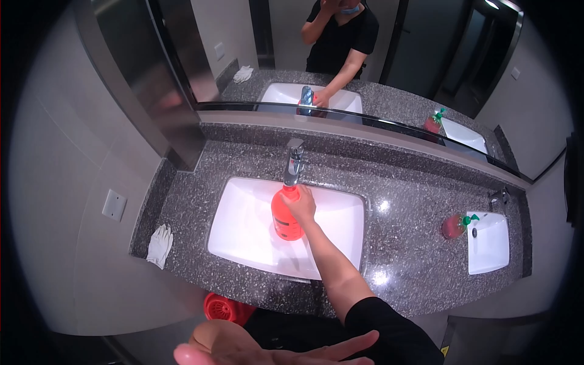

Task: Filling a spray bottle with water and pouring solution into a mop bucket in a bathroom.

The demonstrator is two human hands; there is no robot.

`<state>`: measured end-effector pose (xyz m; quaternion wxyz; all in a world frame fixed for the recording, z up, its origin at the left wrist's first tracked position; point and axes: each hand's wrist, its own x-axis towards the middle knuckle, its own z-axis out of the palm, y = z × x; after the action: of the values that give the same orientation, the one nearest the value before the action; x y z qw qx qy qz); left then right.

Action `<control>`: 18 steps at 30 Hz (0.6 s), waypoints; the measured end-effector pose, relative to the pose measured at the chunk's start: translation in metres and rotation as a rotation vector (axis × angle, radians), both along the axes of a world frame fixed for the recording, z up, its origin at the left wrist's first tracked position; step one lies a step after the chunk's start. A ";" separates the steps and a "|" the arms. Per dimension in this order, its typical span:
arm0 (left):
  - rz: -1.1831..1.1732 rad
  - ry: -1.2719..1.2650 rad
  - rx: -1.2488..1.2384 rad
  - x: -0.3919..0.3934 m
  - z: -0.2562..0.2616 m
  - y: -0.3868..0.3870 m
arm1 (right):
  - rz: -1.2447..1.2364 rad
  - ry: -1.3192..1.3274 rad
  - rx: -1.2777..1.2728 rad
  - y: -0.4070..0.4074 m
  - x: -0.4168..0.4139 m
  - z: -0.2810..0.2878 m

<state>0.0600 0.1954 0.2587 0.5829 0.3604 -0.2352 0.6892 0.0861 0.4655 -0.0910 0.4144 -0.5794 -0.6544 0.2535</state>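
My right hand [303,206] grips the neck and shoulder of a red plastic bottle [285,221], which bears dark printed marks. The bottle stands roughly upright in the white washbasin [237,219], its mouth right under the spout of a chrome faucet [292,171]. Whether water is running cannot be made out. Close to the camera, at the bottom of the view, my left hand [255,344] is raised with its fingers spread and holds nothing; part of it is cut off by the frame.
White gloves [159,246] lie at the left end of the speckled stone counter [401,264]. To the right, a pump bottle [455,226] with a green top stands beside a smaller basin [495,246]. A mirror [392,59] spans the back. Below the counter is a red mop bucket [222,309].
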 end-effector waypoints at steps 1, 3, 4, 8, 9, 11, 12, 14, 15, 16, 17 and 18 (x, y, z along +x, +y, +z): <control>-0.011 0.060 0.034 -0.004 0.001 0.002 | -0.003 -0.007 -0.002 0.000 -0.001 0.000; -0.003 0.075 0.058 -0.004 -0.002 0.002 | 0.000 -0.015 -0.005 0.001 -0.001 0.001; 0.002 0.090 0.079 -0.003 -0.002 0.002 | 0.011 -0.021 -0.028 0.003 0.000 0.003; 0.056 0.113 0.115 -0.013 0.008 0.029 | 0.007 -0.040 -0.029 0.007 0.001 0.002; -0.097 0.283 0.192 -0.031 0.009 0.041 | 0.005 -0.038 -0.032 0.007 0.001 0.002; -0.258 0.452 0.267 -0.030 0.006 0.042 | 0.002 0.004 0.003 0.006 0.000 0.002; -0.058 0.294 0.195 -0.012 0.003 0.031 | -0.002 0.003 0.001 0.006 -0.001 0.002; 0.127 0.136 0.123 0.000 0.006 0.025 | 0.009 0.013 -0.019 0.007 0.000 0.002; 0.118 0.161 0.100 -0.001 0.010 0.024 | 0.004 0.013 -0.019 0.008 0.001 0.001; 0.109 0.187 0.078 -0.002 0.013 0.023 | 0.010 0.023 -0.033 0.008 0.002 0.001; 0.105 0.187 0.079 -0.004 0.014 0.022 | 0.017 0.032 -0.048 0.008 0.003 0.001; 0.062 0.232 0.072 -0.007 0.015 0.022 | 0.012 0.033 -0.046 0.008 0.004 0.001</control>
<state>0.0527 0.2176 0.2737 0.5713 0.4654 -0.1796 0.6518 0.0900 0.4735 -0.0903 0.4103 -0.5805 -0.6450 0.2805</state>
